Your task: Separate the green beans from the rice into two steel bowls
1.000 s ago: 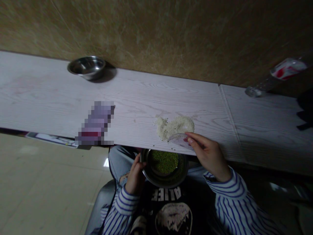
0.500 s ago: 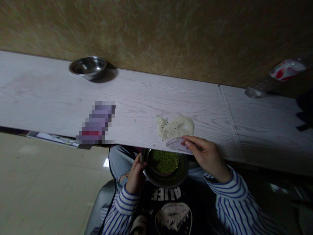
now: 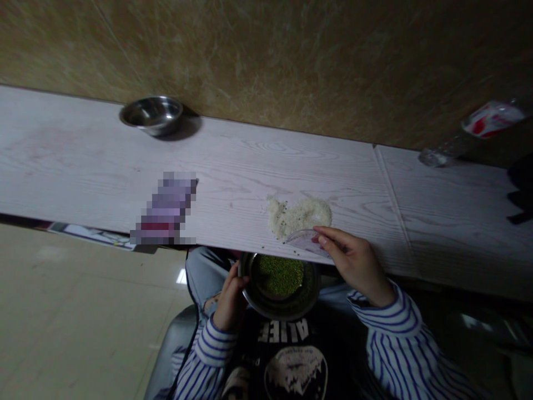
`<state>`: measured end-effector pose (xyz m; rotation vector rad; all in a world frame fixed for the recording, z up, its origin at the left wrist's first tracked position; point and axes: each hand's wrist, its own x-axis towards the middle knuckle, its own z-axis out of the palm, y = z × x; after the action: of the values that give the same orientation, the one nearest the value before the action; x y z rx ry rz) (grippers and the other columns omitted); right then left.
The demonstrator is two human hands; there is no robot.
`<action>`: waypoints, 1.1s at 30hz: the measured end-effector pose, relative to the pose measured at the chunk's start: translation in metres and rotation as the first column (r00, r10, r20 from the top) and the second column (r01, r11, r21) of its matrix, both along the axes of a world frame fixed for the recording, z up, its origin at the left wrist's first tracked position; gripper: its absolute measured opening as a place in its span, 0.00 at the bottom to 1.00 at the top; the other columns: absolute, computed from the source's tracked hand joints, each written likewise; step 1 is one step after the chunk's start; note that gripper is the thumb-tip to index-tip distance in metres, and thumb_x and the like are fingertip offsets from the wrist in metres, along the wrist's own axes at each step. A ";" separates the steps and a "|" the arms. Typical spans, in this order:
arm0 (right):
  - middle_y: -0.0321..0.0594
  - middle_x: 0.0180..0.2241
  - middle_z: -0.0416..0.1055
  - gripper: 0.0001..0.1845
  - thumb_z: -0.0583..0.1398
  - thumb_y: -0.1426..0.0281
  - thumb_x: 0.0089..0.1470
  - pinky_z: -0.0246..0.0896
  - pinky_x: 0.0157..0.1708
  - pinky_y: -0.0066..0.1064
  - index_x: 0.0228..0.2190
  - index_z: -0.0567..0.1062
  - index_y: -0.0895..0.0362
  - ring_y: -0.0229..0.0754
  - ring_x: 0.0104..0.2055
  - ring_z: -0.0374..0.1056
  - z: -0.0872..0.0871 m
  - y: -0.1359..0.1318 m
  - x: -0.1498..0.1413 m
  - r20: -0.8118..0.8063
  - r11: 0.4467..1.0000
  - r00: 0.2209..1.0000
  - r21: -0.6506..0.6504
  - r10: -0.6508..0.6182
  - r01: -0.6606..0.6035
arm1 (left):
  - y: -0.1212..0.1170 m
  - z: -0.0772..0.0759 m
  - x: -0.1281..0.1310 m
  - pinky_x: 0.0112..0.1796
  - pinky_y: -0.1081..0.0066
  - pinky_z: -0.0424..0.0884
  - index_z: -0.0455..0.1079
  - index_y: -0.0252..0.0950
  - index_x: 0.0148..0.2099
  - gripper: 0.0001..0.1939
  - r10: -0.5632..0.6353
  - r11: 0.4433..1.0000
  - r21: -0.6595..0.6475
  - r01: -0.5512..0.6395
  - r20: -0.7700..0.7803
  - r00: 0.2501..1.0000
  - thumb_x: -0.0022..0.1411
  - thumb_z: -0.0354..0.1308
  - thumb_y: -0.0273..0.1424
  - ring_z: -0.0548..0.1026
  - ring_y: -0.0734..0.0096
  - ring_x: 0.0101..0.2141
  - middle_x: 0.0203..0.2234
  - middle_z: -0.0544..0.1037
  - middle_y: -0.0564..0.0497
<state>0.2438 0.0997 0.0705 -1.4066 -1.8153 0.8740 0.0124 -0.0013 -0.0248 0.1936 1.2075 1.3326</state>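
My left hand point(image 3: 231, 297) grips the rim of a steel bowl point(image 3: 306, 305), held over my lap just below the table's front edge. Green beans, which look like mung beans point(image 3: 280, 275), lie inside the bowl. Between the thumb and fingers of my right hand point(image 3: 353, 258) is a thin clear plastic disc, like a lid point(image 3: 306, 239). It tilts over the tabletop near the front edge, at the near side of a pile of white rice point(image 3: 300, 215). Several dark grains are scattered in the rice, and a few lie between it and the edge.
An empty-looking steel bowl point(image 3: 152, 116) stands by the wall at the back left. A blurred-out purple flat object point(image 3: 169, 208) lies at the table's front left. On the right, a clear plastic bottle point(image 3: 470, 133) lies on its side against the wall. White wood-grain table point(image 3: 233, 166) runs across.
My right hand and the clear disc have moved slightly away from the table edge, up toward the rice. My left hand and the bowl stay nearly still.
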 end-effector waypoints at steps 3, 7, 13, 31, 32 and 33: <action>0.47 0.37 0.85 0.17 0.60 0.65 0.61 0.78 0.45 0.40 0.45 0.85 0.58 0.48 0.40 0.82 -0.001 0.002 -0.001 -0.007 0.999 0.999 0.012 -0.032 0.033 | 0.000 -0.001 -0.001 0.43 0.61 0.74 0.78 0.43 0.48 0.23 0.005 1.000 -0.013 -0.005 0.002 1.000 0.46 0.65 0.35 0.79 0.54 0.44 0.40 0.83 0.50; 0.47 0.37 0.85 0.17 0.60 0.65 0.60 0.78 0.46 0.40 0.45 0.85 0.58 0.48 0.40 0.82 0.000 0.004 -0.004 -0.012 1.000 1.000 0.017 -0.004 0.004 | 0.000 -0.002 -0.001 0.42 0.61 0.74 0.79 0.43 0.48 0.24 0.011 1.000 -0.016 -0.011 0.004 1.000 0.45 0.65 0.35 0.79 0.54 0.43 0.39 0.83 0.50; 0.46 0.37 0.85 0.15 0.60 0.67 0.61 0.78 0.43 0.37 0.44 0.85 0.57 0.47 0.40 0.83 0.004 0.003 -0.007 0.003 0.998 0.998 0.006 0.059 -0.059 | -0.002 -0.002 -0.003 0.45 0.58 0.74 0.79 0.43 0.47 0.21 0.002 1.000 0.003 -0.002 -0.008 1.000 0.47 0.65 0.36 0.79 0.52 0.46 0.43 0.83 0.48; 0.46 0.38 0.85 0.15 0.61 0.66 0.59 0.78 0.44 0.40 0.44 0.85 0.57 0.48 0.40 0.82 0.006 0.010 -0.004 -0.035 0.999 0.999 -0.034 -0.009 0.008 | 0.002 0.004 0.000 0.44 0.60 0.70 0.78 0.40 0.48 0.25 0.031 0.999 -0.037 -0.031 0.001 1.000 0.44 0.66 0.35 0.76 0.52 0.45 0.41 0.82 0.48; 0.46 0.37 0.85 0.16 0.61 0.65 0.59 0.78 0.44 0.40 0.44 0.85 0.57 0.48 0.39 0.82 0.006 0.010 -0.003 -0.042 0.999 0.999 -0.034 -0.018 0.017 | 0.002 0.004 0.000 0.44 0.60 0.70 0.78 0.40 0.48 0.25 0.030 0.999 -0.040 -0.029 0.004 1.000 0.44 0.66 0.35 0.76 0.51 0.45 0.40 0.82 0.48; 0.46 0.37 0.85 0.16 0.61 0.65 0.59 0.79 0.43 0.40 0.44 0.85 0.57 0.48 0.39 0.82 0.006 0.009 -0.004 -0.049 0.999 0.999 -0.034 -0.018 0.017 | 0.003 0.004 0.001 0.44 0.60 0.70 0.78 0.40 0.47 0.25 0.027 0.999 -0.043 -0.027 0.005 1.000 0.44 0.66 0.35 0.76 0.52 0.45 0.40 0.82 0.48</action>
<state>0.2394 0.1086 0.0761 -1.4075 -1.7562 0.9266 0.0131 0.0012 -0.0212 0.1433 1.2372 1.3287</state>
